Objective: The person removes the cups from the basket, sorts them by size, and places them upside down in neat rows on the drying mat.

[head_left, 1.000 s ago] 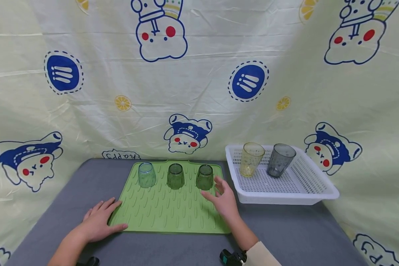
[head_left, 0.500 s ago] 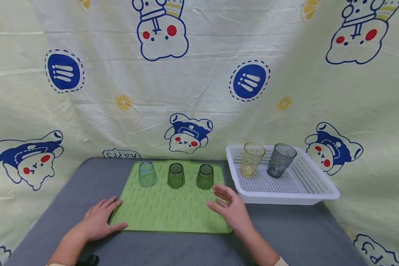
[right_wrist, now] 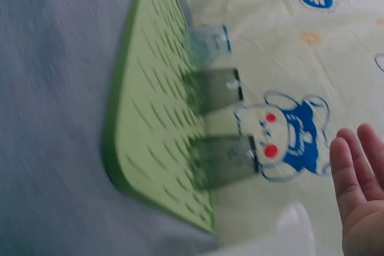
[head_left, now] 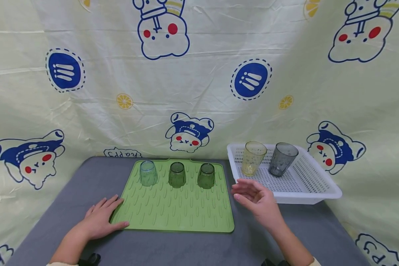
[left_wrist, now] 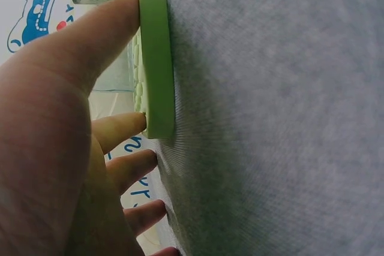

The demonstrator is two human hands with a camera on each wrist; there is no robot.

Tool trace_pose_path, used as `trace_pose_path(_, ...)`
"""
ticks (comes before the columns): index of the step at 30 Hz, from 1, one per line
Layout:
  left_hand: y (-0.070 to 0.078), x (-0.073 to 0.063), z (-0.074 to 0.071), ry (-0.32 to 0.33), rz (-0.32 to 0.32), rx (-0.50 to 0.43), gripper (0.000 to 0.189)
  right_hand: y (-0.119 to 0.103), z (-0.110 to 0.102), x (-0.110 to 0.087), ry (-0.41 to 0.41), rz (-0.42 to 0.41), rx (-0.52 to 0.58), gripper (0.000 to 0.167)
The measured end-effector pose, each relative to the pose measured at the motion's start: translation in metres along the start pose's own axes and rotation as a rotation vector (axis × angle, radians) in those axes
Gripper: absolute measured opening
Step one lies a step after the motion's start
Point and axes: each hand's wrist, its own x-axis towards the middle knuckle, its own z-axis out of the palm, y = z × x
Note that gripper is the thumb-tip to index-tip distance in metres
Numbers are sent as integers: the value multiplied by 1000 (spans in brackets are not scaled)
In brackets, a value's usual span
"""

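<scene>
On the green ribbed mat (head_left: 173,210) three glasses stand upside down along the far side: a pale blue glass (head_left: 148,173), a dark glass (head_left: 177,175) in the middle and another dark glass (head_left: 206,176) on the right. My left hand (head_left: 98,221) rests at the mat's near left corner, thumb and fingertips touching its edge. Over the near left side of the white basket, my right hand (head_left: 257,203) hovers with loosely bent fingers and holds nothing. Inside the basket (head_left: 306,197) a yellowish glass (head_left: 253,159) and a grey glass (head_left: 282,159) lean at a tilt.
Grey cloth (head_left: 173,249) covers the table around the mat and basket. A printed curtain (head_left: 199,85) hangs right behind the table's far edge and along both sides. The basket's raised wall faces the mat across a narrow strip of cloth.
My right hand has drawn back from beside the right-hand dark glass and moved right, off the mat to the basket. The left hand stays on the mat corner.
</scene>
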Motion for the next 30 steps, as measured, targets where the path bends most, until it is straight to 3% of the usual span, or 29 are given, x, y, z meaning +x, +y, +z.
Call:
trace_pose_path(11, 1, 0, 0, 13, 1, 14, 101, -10, -51, 15, 245, 22, -254, 31)
trace_pose_path(19, 1, -1, 1, 22, 0, 21, 100, -13, -69, 23, 386, 17, -229, 24)
trace_pose_path(30, 3, 0, -2, 9, -10, 21, 99, -8, -94, 37, 475, 38, -255, 24)
